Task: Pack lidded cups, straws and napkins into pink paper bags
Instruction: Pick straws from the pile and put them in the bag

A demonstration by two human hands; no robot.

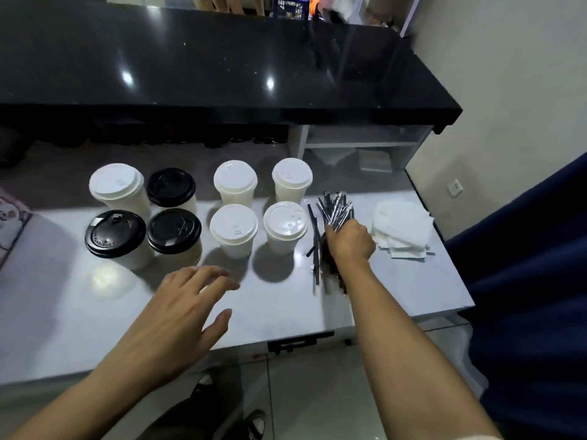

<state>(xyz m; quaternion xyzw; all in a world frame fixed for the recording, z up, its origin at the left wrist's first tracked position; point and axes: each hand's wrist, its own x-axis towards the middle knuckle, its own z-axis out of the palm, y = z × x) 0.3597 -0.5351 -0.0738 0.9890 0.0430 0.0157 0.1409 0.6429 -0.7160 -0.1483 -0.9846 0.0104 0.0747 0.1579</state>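
Right hand (351,241) grips a bundle of straws (337,208) beside the cups (234,228); left hand (178,315) hovers, fingers spread.

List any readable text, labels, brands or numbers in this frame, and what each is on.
None can be read with confidence.
Front left black lid: raised lettering along the rim, too blurred to read.
White lids, e.g. front middle: small embossed marks, illegible.
Wrapped straws in the right hand: no print legible.
Napkins: no visible text.
Wall socket: no marking legible.
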